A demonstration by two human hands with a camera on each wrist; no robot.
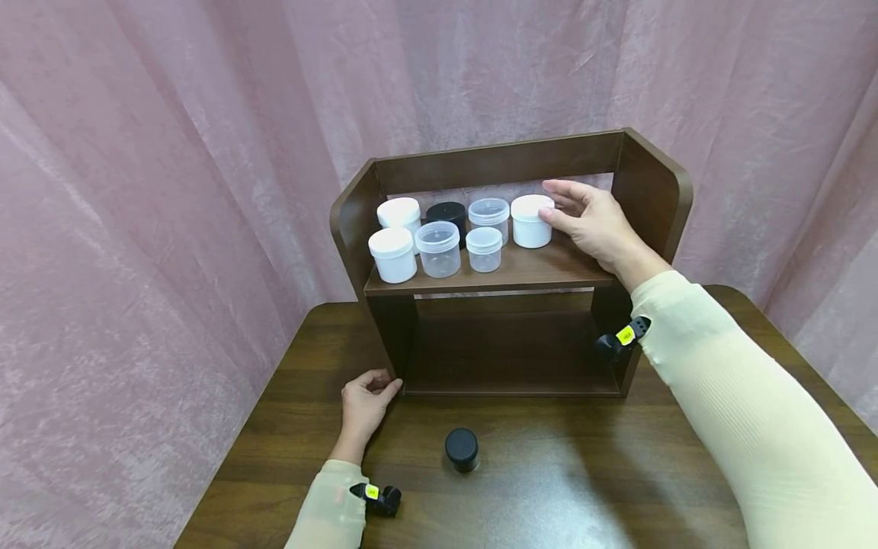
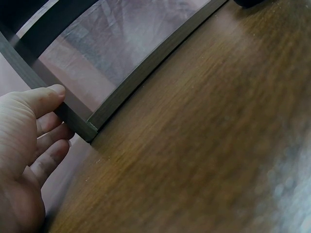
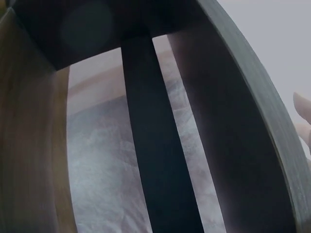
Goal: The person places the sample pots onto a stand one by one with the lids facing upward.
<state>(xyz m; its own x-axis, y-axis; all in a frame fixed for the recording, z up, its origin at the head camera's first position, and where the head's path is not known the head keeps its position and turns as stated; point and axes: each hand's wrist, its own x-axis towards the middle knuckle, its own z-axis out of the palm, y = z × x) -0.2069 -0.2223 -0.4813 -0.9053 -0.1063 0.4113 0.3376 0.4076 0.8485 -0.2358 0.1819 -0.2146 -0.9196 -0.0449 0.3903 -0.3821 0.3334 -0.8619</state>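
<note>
In the head view my right hand reaches over the upper board of a brown wooden shelf. Its thumb tip overlaps the right edge of a white lidded jar, and the other fingers stretch out behind, apart from the thumb. Only a bit of that hand's fingers shows at the right wrist view's edge. Low at the shelf's left side, my left hand holds the bottom front corner of the side panel, thumb on one face and fingers on the other.
Left of that jar stand two more white jars, a black-lidded jar and several clear tubs. On the table, in front of the shelf, is a small jar with a black lid. A pink curtain hangs behind.
</note>
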